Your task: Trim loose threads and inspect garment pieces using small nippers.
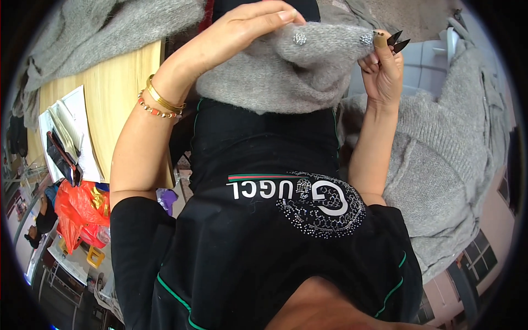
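A fuzzy grey knit garment point(258, 82) lies across my lap with its upper edge lifted. Two sparkly round buttons sit on that edge: one button point(299, 39) near my left fingers, another button point(366, 39) beside my right thumb. My left hand point(258, 21) is closed over the raised edge, with some fingers hidden in the wool. At the other end, my right hand point(382, 69) pinches the garment by the button. It also keeps a pair of black thread snips point(398, 42) in its grip, blades pointing outward. A tan cover point(380, 40) is on the right thumb.
On the left stands a wooden table point(104, 104) with more grey knitwear point(121, 33), papers and a dark wallet point(63, 157). Below it hangs a red plastic bag point(82, 212). Grey knit garments point(434, 181) are heaped to my right. A person point(45, 220) is at the far left.
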The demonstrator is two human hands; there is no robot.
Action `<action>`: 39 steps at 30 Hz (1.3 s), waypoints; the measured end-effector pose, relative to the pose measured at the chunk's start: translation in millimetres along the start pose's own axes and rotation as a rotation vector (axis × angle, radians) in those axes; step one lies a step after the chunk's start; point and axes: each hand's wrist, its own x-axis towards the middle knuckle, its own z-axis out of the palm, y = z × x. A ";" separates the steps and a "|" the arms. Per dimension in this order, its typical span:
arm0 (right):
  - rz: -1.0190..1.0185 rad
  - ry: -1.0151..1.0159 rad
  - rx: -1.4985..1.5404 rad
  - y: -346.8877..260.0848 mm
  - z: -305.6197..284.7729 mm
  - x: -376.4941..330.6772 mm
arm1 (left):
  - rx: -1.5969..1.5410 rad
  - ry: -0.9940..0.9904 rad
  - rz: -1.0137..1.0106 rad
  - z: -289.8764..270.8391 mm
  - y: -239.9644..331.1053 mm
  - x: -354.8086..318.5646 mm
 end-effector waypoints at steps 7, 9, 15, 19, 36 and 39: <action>0.046 0.053 -0.054 -1.7 -1.7 -4.7 | -0.196 0.192 -0.617 18.7 44.9 15.4; 0.037 0.011 -0.048 -3.6 -0.7 -6.4 | -0.214 0.188 -0.660 19.7 44.6 13.8; 0.046 -0.029 -0.090 -4.4 2.2 -7.6 | 0.070 0.339 -0.563 32.9 55.5 26.4; 0.086 -0.015 -0.109 0.0 7.9 -5.6 | 0.143 0.387 -0.472 26.4 24.2 2.7; -0.075 -0.229 -0.713 3.2 67.0 -4.3 | 0.390 0.507 -0.210 26.9 52.7 12.6; -0.131 -0.255 -0.653 5.0 72.6 3.9 | 0.381 0.511 -0.211 28.4 54.0 14.3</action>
